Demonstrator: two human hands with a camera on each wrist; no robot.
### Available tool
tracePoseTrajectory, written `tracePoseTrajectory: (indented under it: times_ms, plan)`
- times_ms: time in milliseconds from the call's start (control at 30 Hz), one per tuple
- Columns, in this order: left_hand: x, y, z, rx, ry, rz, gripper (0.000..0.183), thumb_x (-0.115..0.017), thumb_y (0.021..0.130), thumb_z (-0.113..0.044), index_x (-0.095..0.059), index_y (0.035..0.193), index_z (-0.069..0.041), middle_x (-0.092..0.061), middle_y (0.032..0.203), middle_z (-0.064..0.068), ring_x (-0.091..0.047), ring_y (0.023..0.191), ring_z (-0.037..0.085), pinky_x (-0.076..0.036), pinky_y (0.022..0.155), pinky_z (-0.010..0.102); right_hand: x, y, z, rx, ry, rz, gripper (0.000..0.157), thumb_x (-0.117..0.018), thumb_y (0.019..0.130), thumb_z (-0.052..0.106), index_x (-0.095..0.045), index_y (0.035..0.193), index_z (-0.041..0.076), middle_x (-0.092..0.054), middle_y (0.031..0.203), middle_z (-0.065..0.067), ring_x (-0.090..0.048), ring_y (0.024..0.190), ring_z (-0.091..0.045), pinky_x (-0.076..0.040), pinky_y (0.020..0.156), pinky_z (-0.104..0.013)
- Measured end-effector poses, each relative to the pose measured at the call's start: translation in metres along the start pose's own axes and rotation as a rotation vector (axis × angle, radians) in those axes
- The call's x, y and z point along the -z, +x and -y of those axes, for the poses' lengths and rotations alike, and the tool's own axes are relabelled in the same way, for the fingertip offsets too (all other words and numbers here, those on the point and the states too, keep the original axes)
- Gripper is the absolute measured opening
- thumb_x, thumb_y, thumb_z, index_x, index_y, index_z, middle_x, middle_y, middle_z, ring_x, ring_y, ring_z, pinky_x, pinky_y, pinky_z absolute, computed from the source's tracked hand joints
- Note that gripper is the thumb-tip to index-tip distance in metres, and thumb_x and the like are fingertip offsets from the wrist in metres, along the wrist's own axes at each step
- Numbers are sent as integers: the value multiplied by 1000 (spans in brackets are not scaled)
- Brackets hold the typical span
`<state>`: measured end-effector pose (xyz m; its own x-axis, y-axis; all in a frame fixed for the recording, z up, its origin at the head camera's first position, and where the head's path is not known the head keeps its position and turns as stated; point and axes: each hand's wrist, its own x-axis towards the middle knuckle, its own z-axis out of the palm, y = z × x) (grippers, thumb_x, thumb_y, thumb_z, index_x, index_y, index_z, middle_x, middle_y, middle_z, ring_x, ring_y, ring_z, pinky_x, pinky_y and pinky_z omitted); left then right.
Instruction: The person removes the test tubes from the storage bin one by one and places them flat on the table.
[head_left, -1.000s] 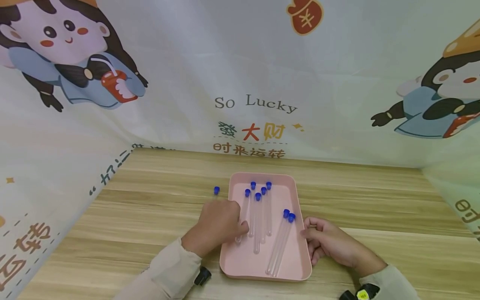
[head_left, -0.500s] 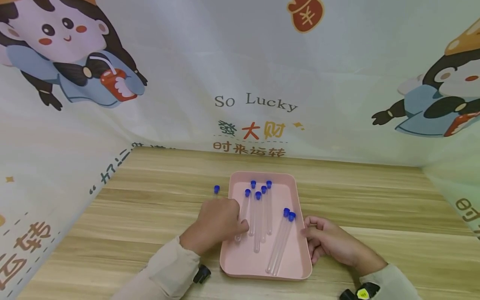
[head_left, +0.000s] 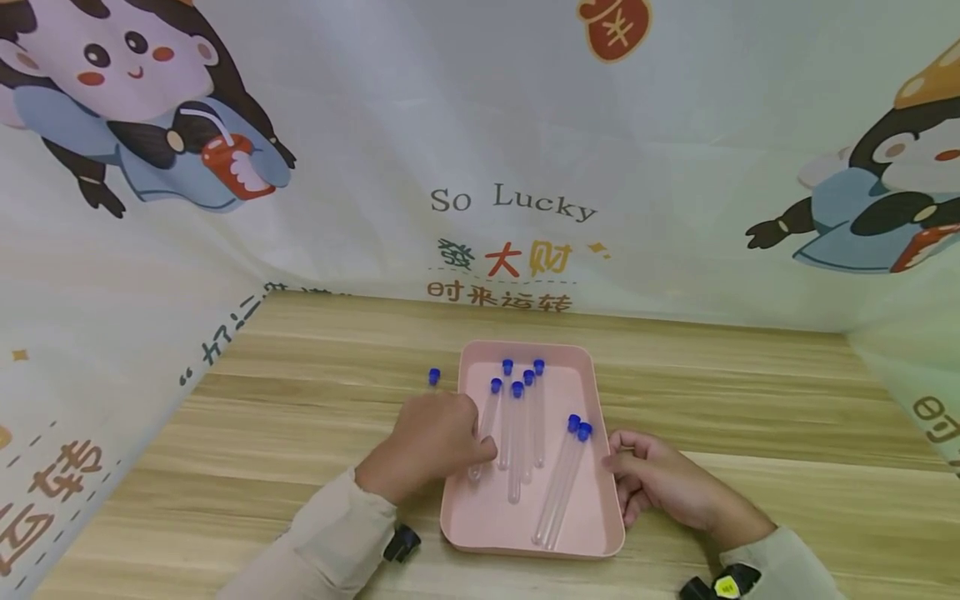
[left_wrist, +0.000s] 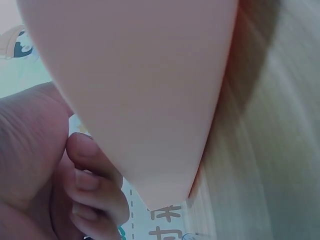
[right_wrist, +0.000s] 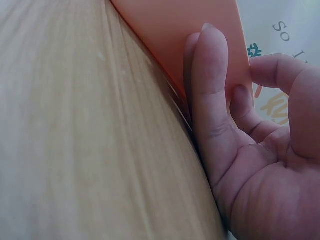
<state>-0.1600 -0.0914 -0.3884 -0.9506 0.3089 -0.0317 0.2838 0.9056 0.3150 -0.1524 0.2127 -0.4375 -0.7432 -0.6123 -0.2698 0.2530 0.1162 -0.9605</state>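
In the head view, clear test tubes with blue stoppers lie in a pink tray. My left hand reaches over the tray's left rim and pinches the leftmost test tube near its lower end; the contact is mostly hidden. Three of its fingers curl outside the tray wall in the left wrist view. My right hand grips the tray's right side, thumb at the rim and fingers against the outer wall. Two more test tubes lie slanted near that side.
Another blue stopper shows outside the tray, just beyond my left hand, which hides what lies below it. The wooden table is bounded by a printed cloth at the back and sides.
My left hand has shifted slightly away from me, and the lower end of the leftmost test tube has moved with it. My right hand and the tray look unmoved.
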Motion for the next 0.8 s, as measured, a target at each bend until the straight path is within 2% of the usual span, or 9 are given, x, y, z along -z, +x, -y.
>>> tracePoseTrajectory:
  times_ms: [333,600,800]
  plan:
    - [4,1,7,6,-138,42,46,-71,80,-34,-42,48,-19,-32,44,-12,-34,42,6,-21,42,24,0,1,1,-6,0,1,6,-51,100,14,-47,97,11,-63,75,1,-64,59,-10,-55,55,-27]
    - [12,3,13,57,-209,82,44,-70,81,-36,-44,49,-20,-33,45,-11,-32,43,7,-20,43,23,0,1,2,-3,1,1,6,-51,100,14,-47,97,11,-62,75,1,-64,59,-10,-55,55,-27]
    - [16,5,19,27,-252,88,37,-68,82,-35,-50,53,-22,-37,48,-11,-35,47,6,-25,45,23,0,1,0,0,1,5,6,-51,100,14,-47,97,10,-63,74,1,-64,59,-11,-55,55,-27]
